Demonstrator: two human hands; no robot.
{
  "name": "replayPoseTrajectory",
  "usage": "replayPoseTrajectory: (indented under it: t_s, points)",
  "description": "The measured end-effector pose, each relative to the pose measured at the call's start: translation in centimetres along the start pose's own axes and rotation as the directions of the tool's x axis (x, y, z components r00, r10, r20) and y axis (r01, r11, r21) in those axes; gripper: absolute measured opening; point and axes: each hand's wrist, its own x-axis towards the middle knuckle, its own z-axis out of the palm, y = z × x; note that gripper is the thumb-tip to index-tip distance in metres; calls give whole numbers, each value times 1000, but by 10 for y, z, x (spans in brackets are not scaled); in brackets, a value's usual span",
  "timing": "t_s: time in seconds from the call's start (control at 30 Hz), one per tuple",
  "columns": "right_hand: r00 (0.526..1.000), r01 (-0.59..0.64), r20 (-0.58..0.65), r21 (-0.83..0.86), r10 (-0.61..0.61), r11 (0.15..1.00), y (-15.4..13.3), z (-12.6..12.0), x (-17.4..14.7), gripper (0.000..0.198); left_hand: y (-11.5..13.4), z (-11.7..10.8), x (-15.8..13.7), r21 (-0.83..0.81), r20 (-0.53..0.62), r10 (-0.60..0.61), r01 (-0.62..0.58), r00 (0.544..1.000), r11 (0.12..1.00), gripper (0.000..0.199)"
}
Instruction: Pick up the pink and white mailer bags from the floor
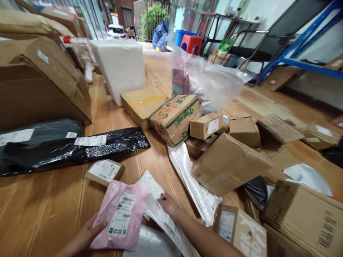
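Pink mailer in left hand, white mailer under right hand

Bottom middle of the frame, a labelled mailer bag lies partly over a flat poly mailer. Just above it sits a small flat box, with a long wrapped parcel across the left. Cardboard boxes pile up right of centre, and a foam box stands at the upper middle.

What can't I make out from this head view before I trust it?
- Label text on the pink mailer: too small and blurred.
- Left hand: fingers hidden behind the mailer.
- Right hand on the white mailer: mailer's lower end cut off by the bottom edge.
- Contents of the clear plastic bag: blurred by glare.
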Motion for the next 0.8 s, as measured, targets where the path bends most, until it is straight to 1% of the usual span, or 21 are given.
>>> replayPoseTrajectory:
  t_s: [0.07,0.13,0.2,0.27,0.33,0.4,0.47,0.53,0.57,0.6,0.63,0.67,0.7,0.73,0.77,0.8]
  points:
    - [1000,-9,-19,34,9,999,2,-5,1,17,1,0,0,-20,36,-48,49,998,999,82]
    - [1000,-15,-24,84,17,996,-1,-3,3,17,8,8,0,-66,59,-126,130,990,989,78]
    - [1000,-6,-9,138,8,990,-7,4,3,31,16,20,0,-113,88,-194,203,977,973,82]
    - [1000,5,22,185,-9,983,-15,12,2,45,21,32,0,-134,107,-218,231,970,964,86]
    - [998,25,50,218,-37,976,-22,18,-3,49,21,39,2,-115,118,-209,222,971,968,88]
    - [993,63,81,233,-84,970,-30,19,-10,47,15,38,4,-69,119,-190,199,974,977,88]
    - [986,110,98,232,-136,966,-38,15,-20,42,7,29,7,-14,127,-154,157,980,988,88]
    - [983,155,63,230,-174,961,-45,7,-31,36,-3,17,7,53,132,-133,127,982,990,87]
    - [976,209,10,194,-215,958,-49,1,-37,33,-8,12,7,91,120,-121,110,985,990,88]
    - [955,295,-50,108,-291,949,-51,-4,-42,31,-12,8,6,133,95,-88,75,992,988,89]
    - [909,407,-81,-32,-408,913,-52,-9,-46,29,-15,6,5,173,64,-38,26,997,985,89]
    - [833,530,-53,-216,-551,820,-51,-13,-50,28,-18,6,4,212,39,22,-30,999,977,88]
    - [729,639,56,-415,-682,648,-50,-16,-53,27,-19,9,4,242,21,86,-88,996,966,84]
    - [622,711,223,-561,-750,423,-47,-17,-55,25,-19,16,5,262,22,143,-144,989,954,78]
    - [538,750,388,-625,-748,215,-43,-16,-56,21,-17,24,6,269,39,185,-188,982,945,72]
    - [476,774,531,-631,-701,47,-38,-14,-57,17,-14,34,8,265,62,208,-217,976,940,67]
